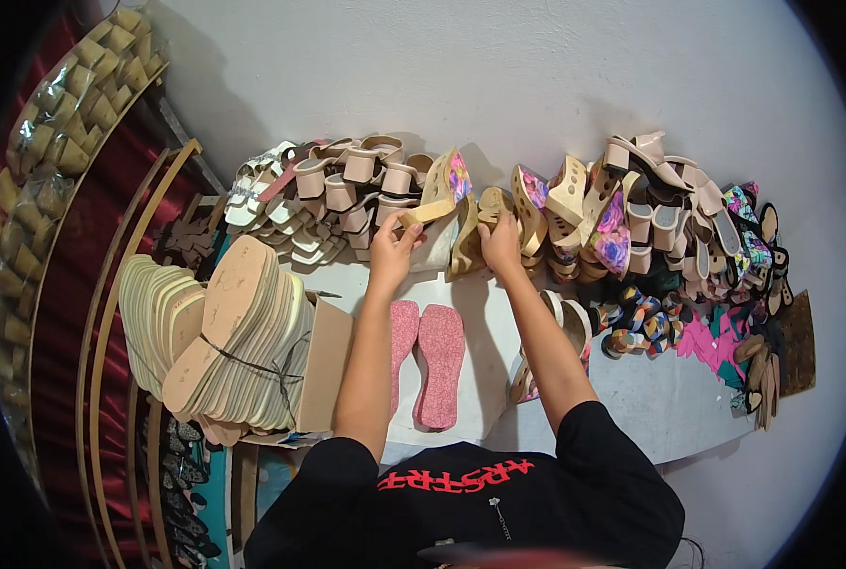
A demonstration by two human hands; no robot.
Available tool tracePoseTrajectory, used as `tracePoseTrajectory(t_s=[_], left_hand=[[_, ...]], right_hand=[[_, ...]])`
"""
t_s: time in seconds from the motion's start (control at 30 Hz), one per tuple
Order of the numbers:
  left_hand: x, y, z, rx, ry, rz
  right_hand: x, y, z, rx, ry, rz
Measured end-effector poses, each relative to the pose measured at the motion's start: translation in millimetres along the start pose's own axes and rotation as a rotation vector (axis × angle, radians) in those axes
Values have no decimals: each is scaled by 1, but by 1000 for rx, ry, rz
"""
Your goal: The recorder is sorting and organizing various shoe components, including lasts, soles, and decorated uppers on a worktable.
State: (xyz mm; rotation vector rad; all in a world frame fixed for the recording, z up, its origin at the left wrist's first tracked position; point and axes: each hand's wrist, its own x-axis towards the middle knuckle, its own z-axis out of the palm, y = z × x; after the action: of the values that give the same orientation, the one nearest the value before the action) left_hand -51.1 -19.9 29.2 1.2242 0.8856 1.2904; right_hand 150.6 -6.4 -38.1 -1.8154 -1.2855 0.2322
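My left hand (396, 248) grips a wedge sandal (434, 204) by its tan sole, and the floral strap faces up and away from me. Close to its right, my right hand (501, 243) is closed on a tan wedge shoe (494, 201), whose far side is hidden by my fingers. Another tan wedge piece (464, 242) stands between the two hands. On the white table nearer to me lie two pink patterned insoles (440, 368), the left one partly covered by my forearm.
Beige block-heel sandals (358, 175) and white sandals (257, 194) crowd the back left. More wedge sandals (612, 228) and beige heels (650, 161) line the wall at right. A cardboard box (330, 365) of tied insoles (243, 332) stands left. Pink fabric scraps (702, 343) lie far right.
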Motion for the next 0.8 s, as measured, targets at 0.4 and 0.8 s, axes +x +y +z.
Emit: tracePoseTrajectory(t_s=[0.4, 0.8], left_hand=[[-10, -5, 1, -82, -39, -15], [-26, 9, -18, 56, 48, 39]], right_hand=[[-9, 8, -41, -821, 302, 59], [4, -16, -49, -509, 328, -123]])
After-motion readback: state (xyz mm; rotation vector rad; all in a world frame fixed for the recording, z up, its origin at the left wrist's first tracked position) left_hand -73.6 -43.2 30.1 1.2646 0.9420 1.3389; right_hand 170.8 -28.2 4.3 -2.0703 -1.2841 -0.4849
